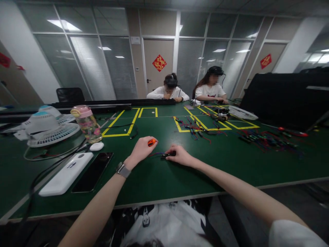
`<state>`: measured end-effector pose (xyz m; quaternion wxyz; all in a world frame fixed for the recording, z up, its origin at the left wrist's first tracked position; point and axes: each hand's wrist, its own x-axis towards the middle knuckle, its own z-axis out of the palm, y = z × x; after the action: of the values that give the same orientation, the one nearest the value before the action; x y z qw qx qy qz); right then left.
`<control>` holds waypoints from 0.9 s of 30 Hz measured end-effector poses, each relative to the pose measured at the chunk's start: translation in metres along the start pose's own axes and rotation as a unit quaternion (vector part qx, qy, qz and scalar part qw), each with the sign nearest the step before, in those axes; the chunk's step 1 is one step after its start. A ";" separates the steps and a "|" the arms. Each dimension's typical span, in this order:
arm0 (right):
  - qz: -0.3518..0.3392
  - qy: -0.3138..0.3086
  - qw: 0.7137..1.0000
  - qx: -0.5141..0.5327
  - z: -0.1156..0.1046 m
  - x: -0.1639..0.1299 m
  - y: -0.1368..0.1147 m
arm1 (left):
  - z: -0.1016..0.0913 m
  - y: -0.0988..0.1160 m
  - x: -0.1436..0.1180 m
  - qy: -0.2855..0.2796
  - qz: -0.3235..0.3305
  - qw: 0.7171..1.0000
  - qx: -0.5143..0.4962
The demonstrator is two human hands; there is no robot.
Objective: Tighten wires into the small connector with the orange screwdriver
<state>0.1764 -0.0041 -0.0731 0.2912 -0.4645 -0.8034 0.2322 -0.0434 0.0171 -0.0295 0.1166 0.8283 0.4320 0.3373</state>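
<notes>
My left hand is closed around a small tool with an orange-and-black handle; the rest of that tool is hidden by the fingers. To its right, my right hand pinches a small dark circuit board low over the green table. Thin red and blue wires run from the board toward the left hand. Whether the left fingers touch these wires, I cannot tell.
Left of me are a black phone, a white power bank, a pink-lidded bottle and white fans. Wired boards lie in piles at right. Yellow tape marks the table. Two people sit opposite.
</notes>
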 end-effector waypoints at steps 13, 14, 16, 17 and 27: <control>0.161 0.154 0.968 -0.113 -0.096 -0.150 0.072 | 0.000 -0.002 -0.002 -0.040 -0.002 0.999 -0.016; 0.182 0.179 0.959 -0.126 -0.105 -0.161 0.082 | 0.000 -0.001 -0.002 -0.043 -0.003 0.999 -0.019; 0.231 0.229 0.933 -0.155 -0.123 -0.178 0.102 | -0.001 0.000 -0.002 -0.048 -0.002 0.999 -0.023; 0.260 0.249 0.918 -0.169 -0.132 -0.185 0.112 | -0.002 0.001 -0.002 -0.051 -0.002 0.998 -0.025; 0.414 0.253 0.820 -0.304 -0.181 -0.163 0.162 | -0.002 0.003 -0.004 -0.067 0.000 0.997 -0.024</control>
<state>0.4644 -0.0547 -0.0880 0.2046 -0.8608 -0.4632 -0.0508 -0.0443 0.0117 -0.0285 0.1649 0.8461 0.4148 0.2911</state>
